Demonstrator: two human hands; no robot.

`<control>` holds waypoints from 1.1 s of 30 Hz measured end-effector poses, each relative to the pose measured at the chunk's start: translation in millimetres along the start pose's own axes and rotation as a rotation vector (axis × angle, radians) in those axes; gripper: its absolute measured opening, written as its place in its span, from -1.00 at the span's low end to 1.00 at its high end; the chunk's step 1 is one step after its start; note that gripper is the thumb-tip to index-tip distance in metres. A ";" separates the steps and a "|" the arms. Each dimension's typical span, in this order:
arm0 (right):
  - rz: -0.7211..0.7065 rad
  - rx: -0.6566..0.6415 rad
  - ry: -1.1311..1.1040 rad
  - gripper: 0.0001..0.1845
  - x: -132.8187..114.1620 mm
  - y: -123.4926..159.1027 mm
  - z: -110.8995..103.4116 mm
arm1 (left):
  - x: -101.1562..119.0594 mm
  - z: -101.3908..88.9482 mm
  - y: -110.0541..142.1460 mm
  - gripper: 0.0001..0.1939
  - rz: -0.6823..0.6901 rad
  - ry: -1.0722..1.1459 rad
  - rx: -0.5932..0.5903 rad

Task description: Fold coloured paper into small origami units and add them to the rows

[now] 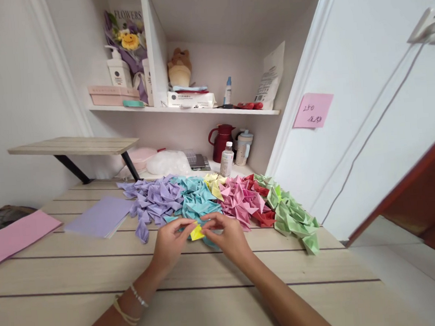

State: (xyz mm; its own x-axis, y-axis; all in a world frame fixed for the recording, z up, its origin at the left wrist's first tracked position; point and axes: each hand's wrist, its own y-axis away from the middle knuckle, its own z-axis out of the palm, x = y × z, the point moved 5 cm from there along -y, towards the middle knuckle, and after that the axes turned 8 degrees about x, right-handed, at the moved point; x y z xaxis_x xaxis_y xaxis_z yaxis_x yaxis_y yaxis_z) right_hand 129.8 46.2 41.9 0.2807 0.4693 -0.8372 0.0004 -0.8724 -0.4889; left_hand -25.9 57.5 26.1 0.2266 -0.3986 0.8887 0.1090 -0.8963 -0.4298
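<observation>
My left hand (170,246) and my right hand (228,237) meet over the wooden table (99,285), both pinching a small folded yellow paper piece (196,232). A bit of blue paper (209,241) shows under my right fingers. Just behind the hands lies a row of folded paper pieces sorted by colour: purple (153,197), blue (196,197), pale yellow (213,183), pink (239,197), red (261,214) and green (291,215). My left wrist wears two thin bracelets.
A stack of purple paper sheets (100,217) and a pink sheet (14,237) lie at the left. A small raised wooden shelf (75,145) stands behind them. Bottles, a red jug (221,140) and boxes fill the white wall shelves. A pink note (312,110) sticks on the wall.
</observation>
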 end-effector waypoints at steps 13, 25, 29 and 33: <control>-0.353 -0.021 0.486 -0.79 -9.4 7.9 0.8 | 2.8 2.0 0.7 -0.83 0.079 -0.052 -0.073; -0.334 -0.033 0.506 -0.85 -6.8 8.8 5.5 | 6.5 -0.5 0.1 -0.85 0.076 -0.067 -0.022; -0.336 -0.082 0.531 -0.86 -10.1 9.1 8.7 | 10.9 2.6 1.5 -0.81 0.075 -0.024 -0.075; -0.350 -0.105 0.507 -0.85 -14.9 8.7 8.9 | 23.2 8.2 3.2 -0.79 0.155 -0.072 -0.206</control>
State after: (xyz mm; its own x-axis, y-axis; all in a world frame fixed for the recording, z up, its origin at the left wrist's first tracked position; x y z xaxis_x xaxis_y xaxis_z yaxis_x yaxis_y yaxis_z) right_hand 117.0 32.9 47.9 0.6677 0.6287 -0.3987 0.2619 -0.6997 -0.6648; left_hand -12.3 46.9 44.0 0.2946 -0.5261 0.7978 -0.1297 -0.8491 -0.5120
